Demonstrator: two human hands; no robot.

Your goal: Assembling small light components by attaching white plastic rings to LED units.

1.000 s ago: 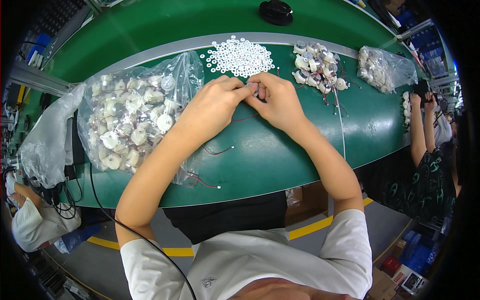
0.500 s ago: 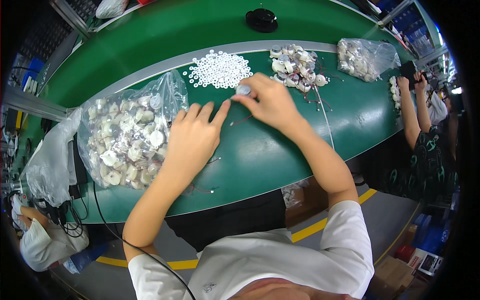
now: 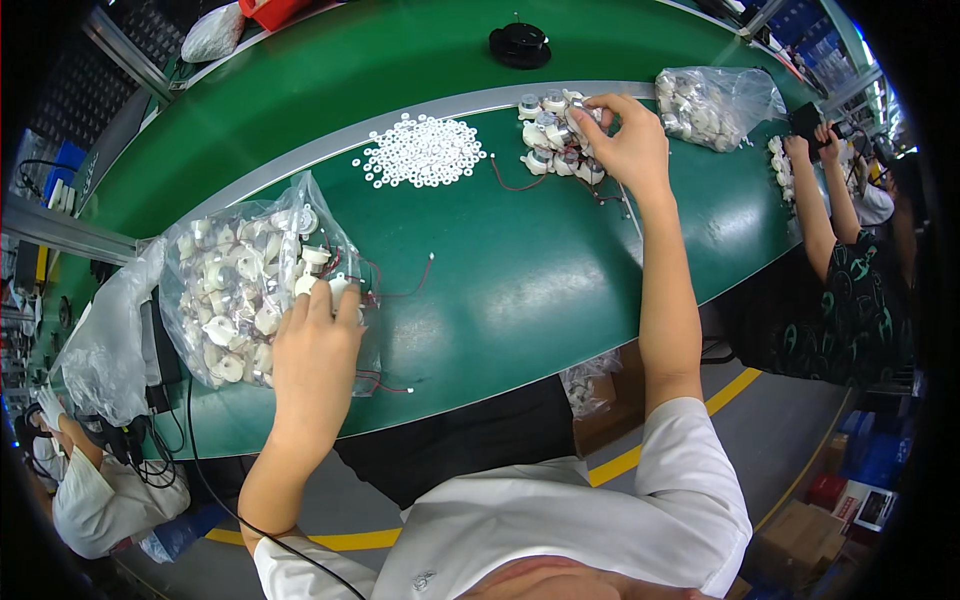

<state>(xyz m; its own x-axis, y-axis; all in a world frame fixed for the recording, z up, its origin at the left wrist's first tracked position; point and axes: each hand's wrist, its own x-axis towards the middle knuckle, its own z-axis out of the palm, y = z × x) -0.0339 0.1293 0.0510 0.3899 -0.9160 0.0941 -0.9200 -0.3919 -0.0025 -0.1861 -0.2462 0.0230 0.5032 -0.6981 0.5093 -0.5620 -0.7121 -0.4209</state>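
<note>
My right hand (image 3: 640,145) is over the pile of small round white motors (image 3: 545,135) with thin dark red leads. Thumb and forefinger close around one motor with a greyish top at the pile's right edge. At the mouth of a clear plastic bag (image 3: 318,200), my left hand (image 3: 318,345) has its fingers curled down onto a small white motor (image 3: 345,284); the fingertips are partly hidden among the parts. More of these motors fill the bag, and leads with white plugs trail out of it. White ring washers (image 3: 425,150) lie heaped between my hands, farther back.
Another clear bag of motors (image 3: 700,110) lies at the back right. A black round object (image 3: 520,45) stands beyond the metal rail. Crumpled clear plastic (image 3: 105,345) and a black cable (image 3: 205,435) are at the left. A co-worker's arms (image 3: 815,200) reach in at the right.
My hands have parted from the middle. The right hand has moved right to the pile with the motor it held; the left has drawn back to the bag's mouth.
</note>
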